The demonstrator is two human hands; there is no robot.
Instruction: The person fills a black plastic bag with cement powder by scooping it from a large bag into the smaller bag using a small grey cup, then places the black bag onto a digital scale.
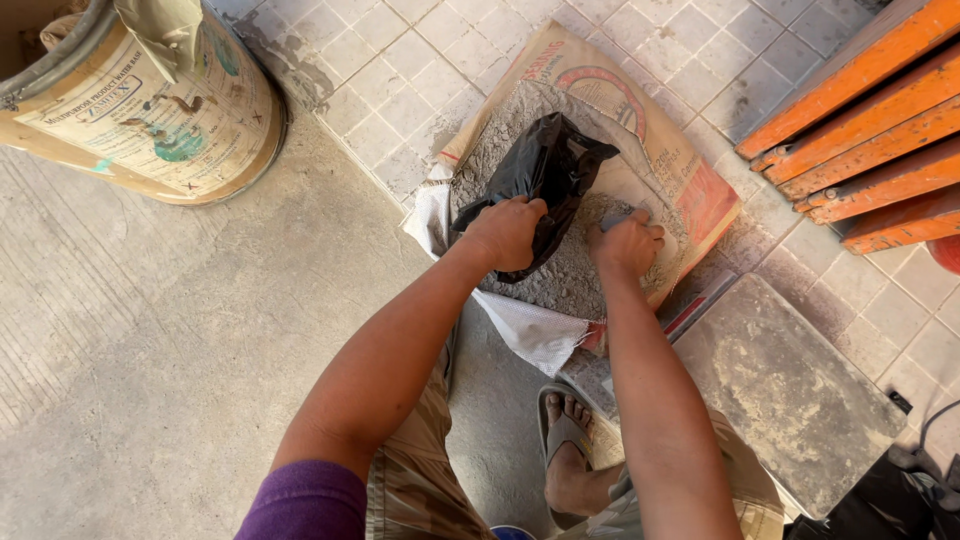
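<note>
A torn-open paper sack [672, 150] of grey powder [570, 280] lies on the floor in front of me. A black plastic bag [545, 165] rests on the powder, and my left hand [505, 230] grips its near edge. Just to the right, my right hand [625, 245] is closed around the handle of a small tool whose working end is hidden in the powder. A white woven liner [535, 330] hangs out of the sack's near side.
A large labelled bucket [165, 110] stands at the top left. Orange wooden slats [870, 130] lie at the top right. A dusty flat grey slab [790, 390] sits at the lower right. My sandalled foot [570, 450] rests below the sack.
</note>
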